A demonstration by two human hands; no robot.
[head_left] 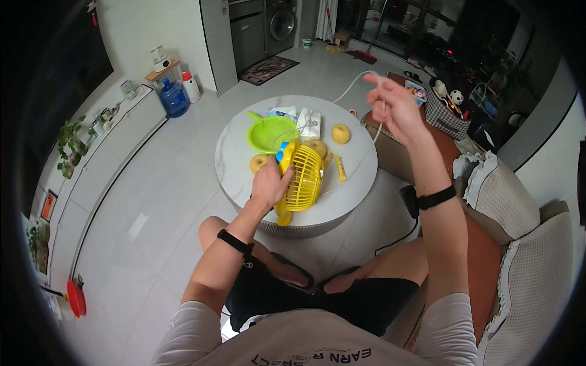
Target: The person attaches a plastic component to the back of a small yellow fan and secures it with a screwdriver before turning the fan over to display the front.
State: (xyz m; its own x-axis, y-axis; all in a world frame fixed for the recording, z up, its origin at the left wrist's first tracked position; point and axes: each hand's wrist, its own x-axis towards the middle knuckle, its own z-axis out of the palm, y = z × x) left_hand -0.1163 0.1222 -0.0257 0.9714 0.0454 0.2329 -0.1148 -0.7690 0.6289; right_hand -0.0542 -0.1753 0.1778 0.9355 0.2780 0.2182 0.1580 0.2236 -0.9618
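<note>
My left hand (267,185) grips a yellow slotted plastic basket (305,183) by its solid rim, tipped on its side over the near part of the round white table (359,174). A small blue part shows at the basket's upper end. Raised beyond the table's right edge, my right hand (400,110) has its fingers curled round a white cable (349,86), which loops back toward the table. Behind the yellow basket sits a lime-green bowl (252,142) with a handle. Round yellowish fruits (340,133) lie about, one partly hidden behind the basket.
A white packet (310,124) and a yellow sachet (341,169) lie on the table. The brown sofa (485,268) with pale cushions borders the right. Beyond it stands a checkered bin (448,110) of toys. A blue water jug (174,99) stands beside the long white cabinet (104,177).
</note>
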